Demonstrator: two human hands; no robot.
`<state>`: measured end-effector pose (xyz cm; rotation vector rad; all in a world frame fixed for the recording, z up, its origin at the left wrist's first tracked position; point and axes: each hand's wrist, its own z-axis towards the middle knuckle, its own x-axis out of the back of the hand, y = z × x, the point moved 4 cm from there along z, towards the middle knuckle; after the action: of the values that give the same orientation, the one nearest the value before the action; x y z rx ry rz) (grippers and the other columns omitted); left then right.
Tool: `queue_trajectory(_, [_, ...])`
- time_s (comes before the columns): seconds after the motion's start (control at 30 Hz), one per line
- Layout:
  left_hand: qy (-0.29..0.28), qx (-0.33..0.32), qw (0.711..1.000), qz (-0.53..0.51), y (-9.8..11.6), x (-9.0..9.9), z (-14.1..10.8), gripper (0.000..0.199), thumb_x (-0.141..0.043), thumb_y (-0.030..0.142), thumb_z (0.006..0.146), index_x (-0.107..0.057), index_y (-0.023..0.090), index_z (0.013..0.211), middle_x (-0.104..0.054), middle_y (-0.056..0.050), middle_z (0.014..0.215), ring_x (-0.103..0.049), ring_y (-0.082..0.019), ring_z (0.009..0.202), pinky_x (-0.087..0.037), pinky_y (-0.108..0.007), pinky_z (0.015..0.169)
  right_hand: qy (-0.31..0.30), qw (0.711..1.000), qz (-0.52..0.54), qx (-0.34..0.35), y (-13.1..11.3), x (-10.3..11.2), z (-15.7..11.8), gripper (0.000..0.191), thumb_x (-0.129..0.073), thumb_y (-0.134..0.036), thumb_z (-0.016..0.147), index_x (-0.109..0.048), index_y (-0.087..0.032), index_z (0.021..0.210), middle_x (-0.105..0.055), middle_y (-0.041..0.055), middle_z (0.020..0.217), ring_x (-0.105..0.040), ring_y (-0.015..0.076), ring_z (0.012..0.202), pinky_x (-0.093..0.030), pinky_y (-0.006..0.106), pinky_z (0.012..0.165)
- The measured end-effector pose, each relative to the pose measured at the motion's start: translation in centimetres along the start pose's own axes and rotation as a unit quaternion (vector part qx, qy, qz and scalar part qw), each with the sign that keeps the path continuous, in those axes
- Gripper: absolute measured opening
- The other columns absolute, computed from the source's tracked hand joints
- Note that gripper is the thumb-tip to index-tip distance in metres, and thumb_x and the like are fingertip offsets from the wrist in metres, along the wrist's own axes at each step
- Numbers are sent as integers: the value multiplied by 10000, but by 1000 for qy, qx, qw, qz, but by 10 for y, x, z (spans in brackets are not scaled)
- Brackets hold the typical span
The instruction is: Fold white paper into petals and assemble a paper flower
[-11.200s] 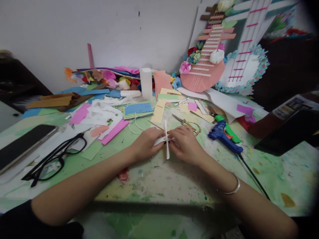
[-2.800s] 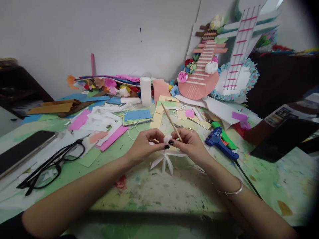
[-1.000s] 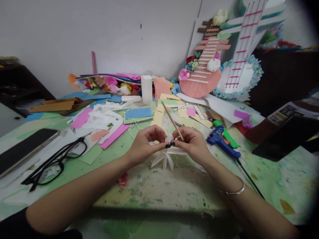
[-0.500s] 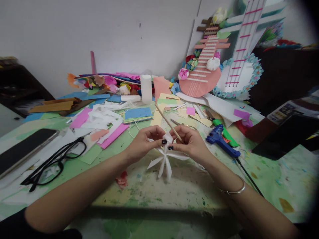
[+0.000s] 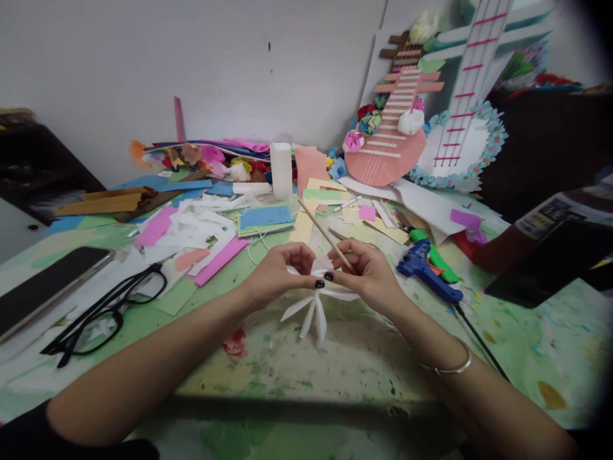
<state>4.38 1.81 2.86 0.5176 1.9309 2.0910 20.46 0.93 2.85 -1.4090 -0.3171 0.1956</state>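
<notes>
A white paper flower (image 5: 317,314) with several narrow petals hangs below my fingertips over the table's front part. My left hand (image 5: 282,271) pinches its white paper top from the left. My right hand (image 5: 366,271) pinches the same paper from the right, and a thin wooden stick (image 5: 322,230) is also held in it, slanting up to the left. Both thumbs, with dark nails, nearly meet in front of the paper. The far petals are partly hidden behind my hands.
On the right lie a blue glue gun (image 5: 428,271) with a cable and a dark bottle (image 5: 550,220). Glasses (image 5: 115,313) and a phone (image 5: 48,287) lie left. Behind are paper scraps (image 5: 265,218), a white cylinder (image 5: 281,171) and paper instruments (image 5: 387,153).
My thumbs have come closer together, and the white paper top between them looks wider. The petals have shifted slightly left. The stick is still in my right hand.
</notes>
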Motion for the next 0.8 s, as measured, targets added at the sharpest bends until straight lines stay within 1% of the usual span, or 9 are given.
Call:
queue_trajectory(0.13, [-5, 2, 1000, -14, -3, 0, 0, 284, -789, 342, 691, -636, 118, 778, -629, -1, 708, -569, -94, 631, -454, -211, 616, 4, 992, -109, 62, 1, 1, -1, 243, -681, -395, 797, -583, -175, 835, -484, -53, 608, -314, 59, 486, -211, 216, 445])
queue_trajectory(0.2, [-7, -4, 1000, -11, -5, 0, 0, 295, -766, 378, 718, -646, 120, 795, -638, -10, 721, -584, -104, 641, -469, -222, 625, -4, 986, -145, 82, 2, 1, -2, 212, -628, -389, 847, -599, -179, 854, -451, -56, 593, -311, 68, 496, -211, 223, 457])
queue_trajectory(0.27, [-3, -10, 1000, -6, -5, 0, 0, 291, -762, 381, 725, -647, 122, 794, -636, -7, 715, -583, -103, 635, -472, -219, 618, -5, 979, -177, 100, 0, 2, -3, 202, -587, -380, 878, -612, -180, 884, -465, -50, 603, -323, 72, 497, -223, 225, 462])
queue_trajectory(0.33, [3, -10, 1000, -6, -4, 1, 0, 278, -756, 371, 732, -644, 123, 786, -631, -4, 705, -582, -101, 628, -475, -217, 613, -4, 970, -213, 118, -4, 3, -3, 212, -553, -374, 902, -629, -177, 927, -529, -34, 639, -356, 73, 494, -243, 226, 462])
queue_trajectory(0.4, [11, -10, 1000, -6, -3, 2, 1, 256, -747, 352, 739, -654, 122, 801, -637, -8, 718, -584, -100, 629, -479, -214, 609, -10, 958, -247, 145, -10, 5, -4, 217, -509, -341, 929, -646, -180, 977, -609, -11, 699, -449, 82, 527, -310, 220, 495])
queue_trajectory(0.5, [14, -20, 1000, 2, 1, 2, 0, 209, -742, 301, 738, -686, 121, 828, -639, -19, 774, -583, -97, 647, -474, -202, 596, -25, 937, -290, 192, -15, 7, -5, 246, -451, -211, 938, -652, -202, 1079, -701, 14, 832, -617, 115, 714, -429, 226, 650])
queue_trajectory(0.6, [9, -31, 999, 5, 3, 1, -1, 161, -735, 255, 733, -699, 124, 821, -625, -16, 791, -580, -90, 645, -468, -194, 586, -22, 920, -322, 220, -14, 8, -6, 353, -417, -121, 914, -638, -225, 1168, -731, 23, 949, -666, 129, 827, -467, 239, 724])
queue_trajectory(0.67, [6, -33, 999, 0, 4, 1, -1, 152, -732, 240, 726, -702, 124, 818, -631, -21, 804, -583, -92, 642, -471, -197, 584, -17, 914, -332, 232, -13, 9, -6, 394, -399, -106, 907, -638, -238, 1191, -738, 21, 946, -677, 131, 822, -481, 245, 725])
queue_trajectory(0.8, [17, -26, 999, -13, 3, 1, -1, 188, -748, 250, 698, -703, 127, 834, -655, -27, 777, -582, -103, 639, -471, -203, 575, -10, 901, -349, 258, -16, 8, -7, 415, -412, -102, 891, -660, -249, 1190, -732, 18, 835, -668, 130, 743, -483, 247, 679])
